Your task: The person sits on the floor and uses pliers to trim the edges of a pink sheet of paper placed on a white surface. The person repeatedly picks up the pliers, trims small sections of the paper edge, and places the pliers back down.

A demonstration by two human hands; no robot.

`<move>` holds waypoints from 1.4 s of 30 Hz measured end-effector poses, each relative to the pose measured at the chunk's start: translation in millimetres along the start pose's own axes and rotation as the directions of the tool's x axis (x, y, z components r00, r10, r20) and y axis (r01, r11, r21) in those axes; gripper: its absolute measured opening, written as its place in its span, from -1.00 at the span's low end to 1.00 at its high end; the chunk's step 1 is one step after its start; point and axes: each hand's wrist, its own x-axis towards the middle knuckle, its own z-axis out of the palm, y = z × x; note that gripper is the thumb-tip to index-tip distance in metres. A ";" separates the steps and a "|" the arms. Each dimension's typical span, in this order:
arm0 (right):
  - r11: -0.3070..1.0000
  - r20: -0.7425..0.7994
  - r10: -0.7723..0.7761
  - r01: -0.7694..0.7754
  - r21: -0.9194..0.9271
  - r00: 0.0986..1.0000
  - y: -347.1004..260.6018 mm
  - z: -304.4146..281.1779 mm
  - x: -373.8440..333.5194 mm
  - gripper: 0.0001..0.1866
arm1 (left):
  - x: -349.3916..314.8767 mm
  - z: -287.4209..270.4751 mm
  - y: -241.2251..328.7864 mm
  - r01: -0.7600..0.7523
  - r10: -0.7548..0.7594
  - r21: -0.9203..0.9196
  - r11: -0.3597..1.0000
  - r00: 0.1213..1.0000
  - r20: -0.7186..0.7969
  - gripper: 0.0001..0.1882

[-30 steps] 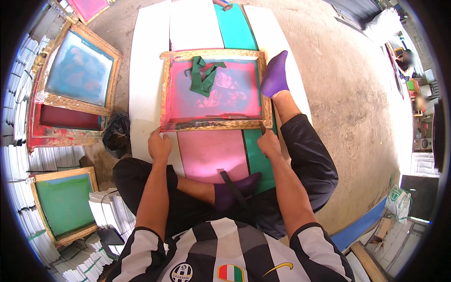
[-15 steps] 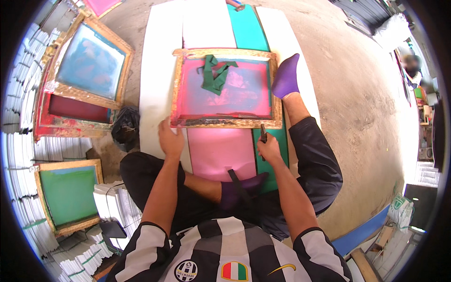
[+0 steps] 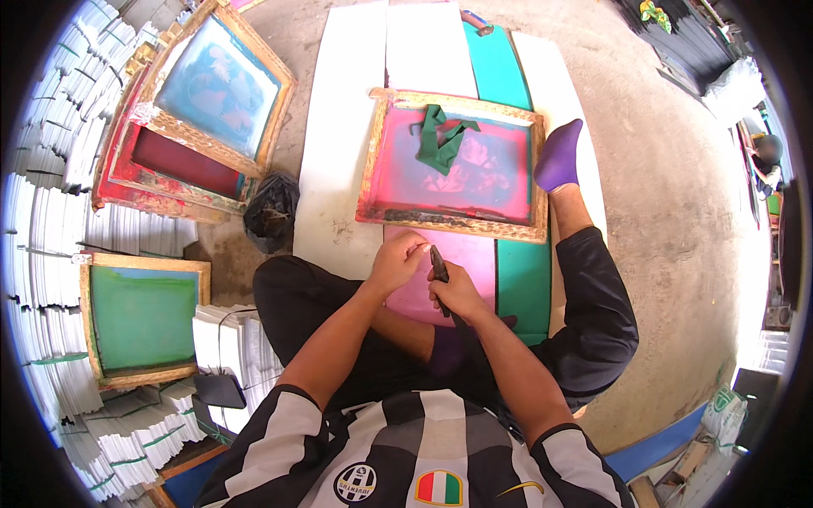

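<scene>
Left of the wooden screen frame, a grip could pass low over the white board, as far as the black bag. Beyond its far rail, the teal board offers open room. A purple-socked foot obstructs its right side. Before its near rail, the left grip, right grip and dark tool crowd the way.

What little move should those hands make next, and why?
Perhaps ease the left hand slightly away from the tip of the dark tool. The right hand grips the tool, and the left fingertips are right by its tip; whether they pinch something small, I can't tell.
</scene>
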 end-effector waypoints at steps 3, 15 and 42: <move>0.999 0.054 0.047 -0.048 0.010 0.997 -12.3 -0.3 -7.5 -0.66 | -0.8 2.9 -3.6 -0.026 0.022 -0.086 0.996 0.999 -0.050 -0.91; 0.995 -0.311 0.077 -0.054 0.083 0.947 27.5 -65.8 0.3 -0.60 | 1.7 -34.1 -59.1 0.334 -0.200 0.279 0.900 0.887 -0.417 -0.81; 0.844 -0.583 0.219 -0.452 -0.289 0.783 11.4 -170.3 4.6 -0.72 | 7.5 -72.0 -71.7 0.834 -0.499 0.267 0.482 0.512 -0.699 -0.70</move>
